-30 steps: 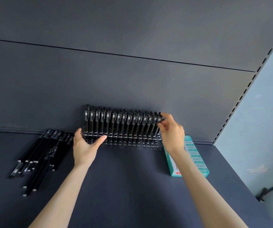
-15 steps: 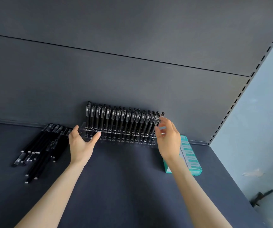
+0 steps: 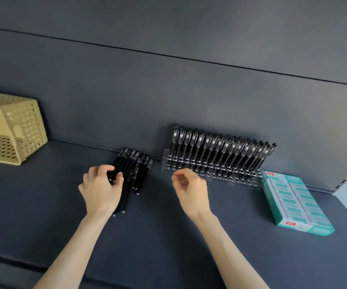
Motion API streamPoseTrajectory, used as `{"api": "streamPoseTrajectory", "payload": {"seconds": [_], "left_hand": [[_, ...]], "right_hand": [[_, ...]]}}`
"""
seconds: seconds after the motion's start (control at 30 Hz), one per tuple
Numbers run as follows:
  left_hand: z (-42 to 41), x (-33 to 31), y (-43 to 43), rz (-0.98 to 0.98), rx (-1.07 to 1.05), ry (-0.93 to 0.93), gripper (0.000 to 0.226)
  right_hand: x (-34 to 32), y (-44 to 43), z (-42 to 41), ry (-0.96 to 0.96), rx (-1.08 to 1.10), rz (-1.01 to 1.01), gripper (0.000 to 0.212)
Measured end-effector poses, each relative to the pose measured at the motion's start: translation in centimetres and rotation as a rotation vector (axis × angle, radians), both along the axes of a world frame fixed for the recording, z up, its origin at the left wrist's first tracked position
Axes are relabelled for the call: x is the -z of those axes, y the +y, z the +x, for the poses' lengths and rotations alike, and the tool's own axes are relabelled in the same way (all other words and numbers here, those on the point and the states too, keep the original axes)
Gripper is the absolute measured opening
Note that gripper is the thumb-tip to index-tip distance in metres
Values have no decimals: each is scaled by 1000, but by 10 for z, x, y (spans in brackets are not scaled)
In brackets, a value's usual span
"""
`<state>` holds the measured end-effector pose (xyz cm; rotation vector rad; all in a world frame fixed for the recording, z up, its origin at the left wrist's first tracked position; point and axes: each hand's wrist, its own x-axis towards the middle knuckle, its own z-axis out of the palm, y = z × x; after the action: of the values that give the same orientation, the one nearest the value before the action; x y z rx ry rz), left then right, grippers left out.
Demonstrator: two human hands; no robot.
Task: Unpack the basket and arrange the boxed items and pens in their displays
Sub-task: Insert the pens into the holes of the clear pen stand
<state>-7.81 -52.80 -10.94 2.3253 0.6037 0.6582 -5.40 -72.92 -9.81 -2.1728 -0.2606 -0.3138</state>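
Pen-stocking step: left hand (image 3: 100, 188) curls round loose pens (image 3: 139, 170) piled on shelf (image 3: 168, 247), just left of clear rack (image 3: 231, 176) w/ back row full. Right hand (image 3: 191, 186) hovers before rack, loosely curled, holding nothing. Basket (image 3: 11, 130) lies tipped far left; boxed items (image 3: 295, 203) at right. Next, prob.: pass one pen over, slot upright in a front hole.

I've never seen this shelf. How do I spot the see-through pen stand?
Look along the back of the dark shelf, right of the middle. The clear pen stand sits there, between the loose pens and the teal box. Only its pens stand in a neat row.
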Motion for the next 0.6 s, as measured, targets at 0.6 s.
{"api": "streamPoseTrajectory", "payload": {"seconds": [0.6], "left_hand": [[93,-3,95,-8,514,398,54]], "right_hand": [[23,146,51,260,397,-244,62]]}}
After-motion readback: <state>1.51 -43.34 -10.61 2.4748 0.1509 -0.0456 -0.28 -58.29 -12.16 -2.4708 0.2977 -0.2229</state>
